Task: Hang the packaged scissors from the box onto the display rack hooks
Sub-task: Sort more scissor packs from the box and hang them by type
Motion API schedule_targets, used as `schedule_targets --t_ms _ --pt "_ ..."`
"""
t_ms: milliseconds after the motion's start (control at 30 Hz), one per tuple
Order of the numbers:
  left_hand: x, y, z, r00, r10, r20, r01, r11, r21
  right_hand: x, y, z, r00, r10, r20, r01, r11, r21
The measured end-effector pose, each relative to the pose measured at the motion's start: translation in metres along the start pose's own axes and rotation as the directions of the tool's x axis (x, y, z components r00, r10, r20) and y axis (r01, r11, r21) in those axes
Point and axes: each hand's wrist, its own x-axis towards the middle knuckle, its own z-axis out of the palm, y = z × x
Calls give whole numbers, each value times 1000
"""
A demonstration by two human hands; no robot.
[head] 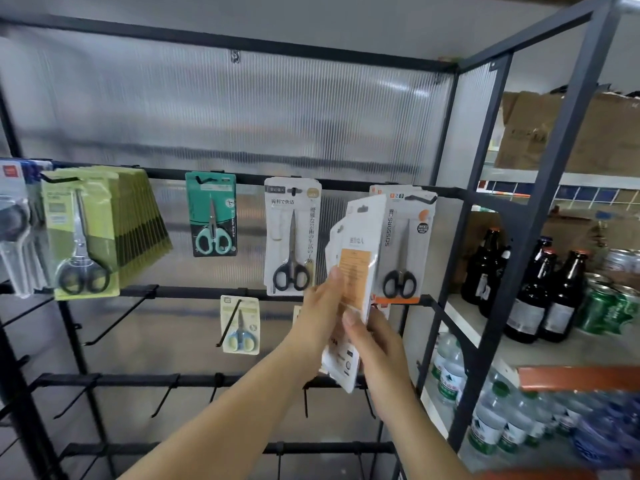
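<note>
Together left hand (320, 308), right hand (375, 351) grip white scissor packs (356, 271) before rack (346, 184).

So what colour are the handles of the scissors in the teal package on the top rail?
Light mint green handles, best seen in the head view, on the teal package.

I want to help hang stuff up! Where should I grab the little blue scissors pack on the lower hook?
Take the little blue scissors pack by its bottom edge, coming from the front. It hangs upright from a slot at the top, threaded on a black hook that points out toward you. A grip low down keeps fingers off the hook, so it probably slides straight off.
</note>
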Motion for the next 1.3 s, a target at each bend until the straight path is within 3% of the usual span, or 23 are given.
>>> schedule_targets --t_ms 133,200,400,500,567,733,833,900,1000,1133,1300 --pt "-2 2 -8 974 -54 219 106 966 -234 1 -2 5 997 -49 -54 38 981 -190" --pt "0 -6 -13 961 -73 268 159 937 -313 3 0 6 993 -111 -27 94 927 -363" --pt "6 -23 -30 949 -58 309 214 838 -502 7 9 4 930 -367 31 324 773 -545" --pt "4 -24 -37 952 -65 299 214 838 -502 9 13 -2 947 -320 -19 272 835 -478" --pt "6 -26 -41 954 -84 288 224 839 -496 12 13 -3 980 -178 -83 126 894 -431" --pt "5 -29 -46 952 -31 305 195 829 -525 18 5 -9 998 51 -38 -61 932 -359" --pt "4 -26 -44 959 -40 279 177 857 -484 17 2 -13 997 41 -66 -57 960 -276" --pt "4 -24 -41 981 -88 175 149 913 -379 16 2 -10 992 20 -124 -42 984 -174" --pt "6 -28 -39 996 -81 25 85 930 -359 19 7 -12 973 28 -228 -31 999 -10" --pt "6 -30 -40 998 -52 37 61 945 -320 27 6 -16 964 10 -265 -26 998 -57" --pt "10 -30 -42 990 -132 57 144 919 -366 31 6 -28 969 23 -246 -41 997 -65"
